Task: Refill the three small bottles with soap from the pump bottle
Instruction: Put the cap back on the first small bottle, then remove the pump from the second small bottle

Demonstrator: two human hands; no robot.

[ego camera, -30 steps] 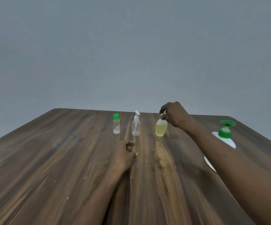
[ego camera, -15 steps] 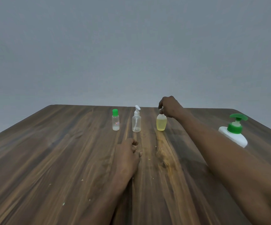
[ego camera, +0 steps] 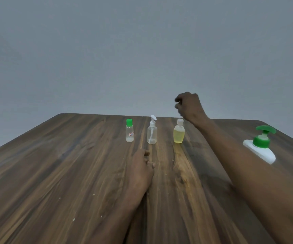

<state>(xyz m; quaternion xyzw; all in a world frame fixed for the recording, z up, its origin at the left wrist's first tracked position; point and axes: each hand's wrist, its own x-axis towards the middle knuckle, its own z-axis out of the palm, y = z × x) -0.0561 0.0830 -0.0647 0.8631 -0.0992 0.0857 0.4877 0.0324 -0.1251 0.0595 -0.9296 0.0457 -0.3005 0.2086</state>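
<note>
Three small bottles stand in a row at the far side of the wooden table (ego camera: 68, 166): a clear one with a green cap (ego camera: 129, 133), a clear spray bottle (ego camera: 152, 133), and a white-capped one holding yellow liquid (ego camera: 179, 134). The white pump bottle with the green pump (ego camera: 262, 147) stands at the right, partly behind my right forearm. My right hand (ego camera: 189, 106) hovers above and just behind the yellow bottle, fingers curled, holding nothing and touching nothing. My left hand (ego camera: 141, 168) rests on the table in front of the spray bottle, fingers loosely curled, holding nothing.
A plain grey wall rises behind the table's far edge. Small pale crumbs dot the wood near the front. My right forearm stretches diagonally across the right half of the table.
My right hand has let go of the yellow bottle's cap and risen above it. The bottle stays standing. My left hand has hardly moved.
</note>
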